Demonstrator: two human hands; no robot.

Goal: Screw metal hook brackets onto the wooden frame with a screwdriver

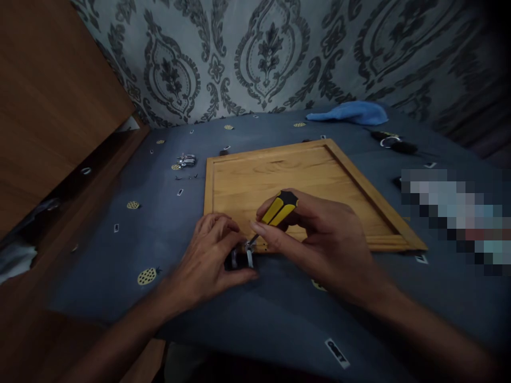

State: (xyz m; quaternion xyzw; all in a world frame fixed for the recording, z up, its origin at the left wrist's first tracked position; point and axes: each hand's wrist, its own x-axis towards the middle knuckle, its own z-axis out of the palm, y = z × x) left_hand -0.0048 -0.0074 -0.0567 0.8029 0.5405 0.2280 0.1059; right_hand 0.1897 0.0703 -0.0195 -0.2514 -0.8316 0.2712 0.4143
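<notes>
Seating the screwdriver squarely should help — right hand clamped around it, left hand pinching the near metal fitting.

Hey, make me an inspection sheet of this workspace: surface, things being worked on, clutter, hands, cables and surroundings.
Surface: dark blue cover with a yellow pineapple print.
Job's things: framed wooden panel lying flat; metal fitting at its near edge; yellow-and-black screwdriver, tip at the fitting.
Clutter: metal parts left of the panel; crumpled blue cloth behind it; dark item with a ring and a pixelated object to the right.
Left hand: thumb and fingers around the fitting; firmness of grip unclear.
Right hand: holding the screwdriver.
Cables: nothing seen.
Surroundings: patterned backdrop behind; wooden furniture at left.
</notes>
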